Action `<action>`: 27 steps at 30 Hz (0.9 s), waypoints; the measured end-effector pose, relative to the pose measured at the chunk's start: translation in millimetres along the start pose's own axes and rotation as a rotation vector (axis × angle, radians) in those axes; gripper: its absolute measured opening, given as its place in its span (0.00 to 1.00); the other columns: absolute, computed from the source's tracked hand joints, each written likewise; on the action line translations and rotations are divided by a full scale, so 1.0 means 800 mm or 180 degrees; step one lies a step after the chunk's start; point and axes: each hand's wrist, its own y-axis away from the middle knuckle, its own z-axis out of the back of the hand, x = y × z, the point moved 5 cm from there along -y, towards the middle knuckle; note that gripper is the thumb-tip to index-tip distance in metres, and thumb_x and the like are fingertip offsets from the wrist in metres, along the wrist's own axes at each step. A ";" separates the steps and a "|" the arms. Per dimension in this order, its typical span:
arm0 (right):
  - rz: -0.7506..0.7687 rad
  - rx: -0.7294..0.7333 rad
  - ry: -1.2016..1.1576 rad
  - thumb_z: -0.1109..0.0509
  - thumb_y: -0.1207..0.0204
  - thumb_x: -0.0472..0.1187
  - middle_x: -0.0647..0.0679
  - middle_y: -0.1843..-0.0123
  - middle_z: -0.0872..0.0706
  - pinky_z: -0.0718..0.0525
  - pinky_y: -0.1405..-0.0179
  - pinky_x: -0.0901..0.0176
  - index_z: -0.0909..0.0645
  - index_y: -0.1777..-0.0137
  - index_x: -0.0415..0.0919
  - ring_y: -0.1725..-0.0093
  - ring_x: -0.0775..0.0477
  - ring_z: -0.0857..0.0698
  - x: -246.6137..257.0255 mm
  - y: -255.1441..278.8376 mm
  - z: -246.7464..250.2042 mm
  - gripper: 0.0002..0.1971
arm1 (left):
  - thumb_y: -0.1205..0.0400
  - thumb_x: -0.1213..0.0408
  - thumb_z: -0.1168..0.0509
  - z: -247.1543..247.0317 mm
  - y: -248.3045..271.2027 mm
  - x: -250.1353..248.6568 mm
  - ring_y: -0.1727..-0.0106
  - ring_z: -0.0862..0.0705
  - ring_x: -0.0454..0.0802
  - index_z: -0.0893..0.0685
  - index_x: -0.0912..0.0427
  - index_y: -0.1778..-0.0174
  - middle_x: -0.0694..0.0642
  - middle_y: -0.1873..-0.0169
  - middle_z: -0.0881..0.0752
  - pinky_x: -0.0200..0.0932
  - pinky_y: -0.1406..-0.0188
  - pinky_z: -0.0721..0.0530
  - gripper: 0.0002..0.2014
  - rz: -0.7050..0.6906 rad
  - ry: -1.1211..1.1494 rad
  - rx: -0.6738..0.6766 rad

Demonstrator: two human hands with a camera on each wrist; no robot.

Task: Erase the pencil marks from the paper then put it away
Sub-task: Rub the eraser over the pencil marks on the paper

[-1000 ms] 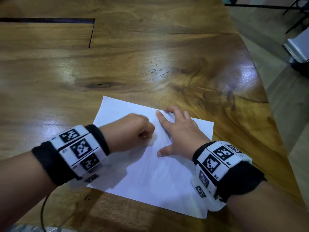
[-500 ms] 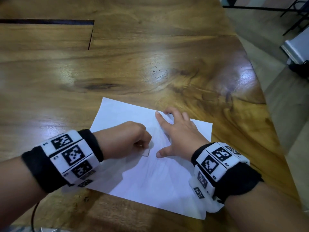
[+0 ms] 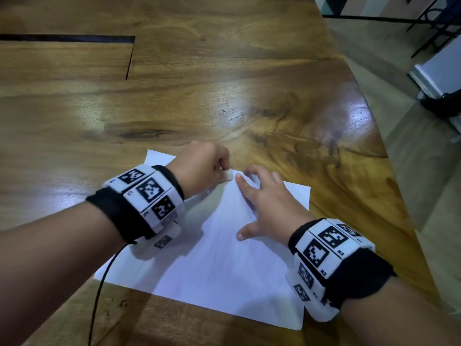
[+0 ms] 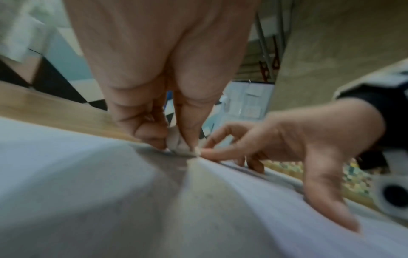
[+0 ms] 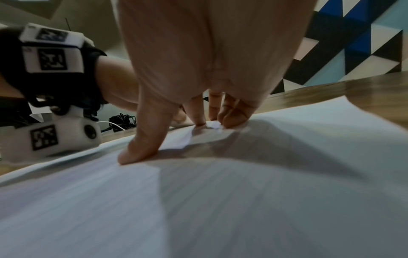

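Left hand [image 3: 202, 166] fingers pinch an eraser [image 3: 228, 175] at the paper's [image 3: 224, 265] far edge, mid-worktop [image 3: 224, 83]; right hand [image 3: 269, 206], fingers spread, pins the sheet just right of it.

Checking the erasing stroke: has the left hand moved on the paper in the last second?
Yes. The left hand, pinching the eraser, has slid from mid-sheet to the paper's far edge; the right hand stayed put.
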 end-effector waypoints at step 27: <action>-0.0014 -0.0025 -0.0045 0.21 0.37 0.58 0.53 0.21 0.53 0.40 0.27 0.61 0.51 0.17 0.48 0.28 0.46 0.46 0.000 0.000 0.000 0.55 | 0.25 0.69 0.34 -0.019 0.020 -0.007 0.65 0.27 0.52 0.20 0.61 0.66 0.54 0.66 0.25 0.41 0.67 0.36 0.04 -0.0592 -0.0131 0.0258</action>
